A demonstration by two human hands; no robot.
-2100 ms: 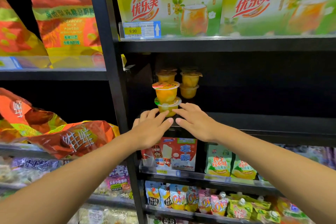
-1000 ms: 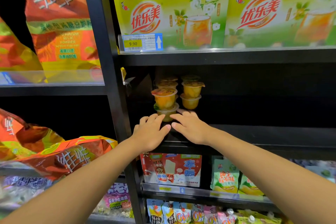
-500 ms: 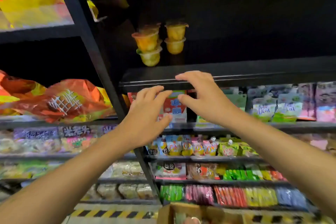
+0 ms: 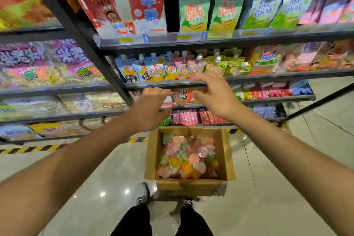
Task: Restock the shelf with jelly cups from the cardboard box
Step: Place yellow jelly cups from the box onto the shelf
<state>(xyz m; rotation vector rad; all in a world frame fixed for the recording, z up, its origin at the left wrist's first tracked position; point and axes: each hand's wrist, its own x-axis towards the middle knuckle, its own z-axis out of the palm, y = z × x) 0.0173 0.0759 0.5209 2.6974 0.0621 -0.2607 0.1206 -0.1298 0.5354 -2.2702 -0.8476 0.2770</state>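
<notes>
Feet: two shoes on the glossy pale tiled floor (image 4: 95, 188), just short of the box's near wall.
Box: open brown cardboard box (image 4: 151, 159) on the floor at the foot of the shelving, flaps up.
Jelly cups: small round clear plastic jelly cups (image 4: 188, 157) with pink, orange, yellow and green fillings, heaped loose inside the box from wall to wall.
Left hand: left hand (image 4: 148, 110) empty, fingers spread and slightly bent, poised above the box's far edge.
Right hand: right hand (image 4: 214, 96) likewise empty and unclenched, just beside the left.
Shelving: black metal shelf rack (image 4: 191, 43) beyond, packed with pouches and cartons; the target tier is out of view.
Advice: probably reach down, take top cups by their rims, avoid squeezing.
</notes>
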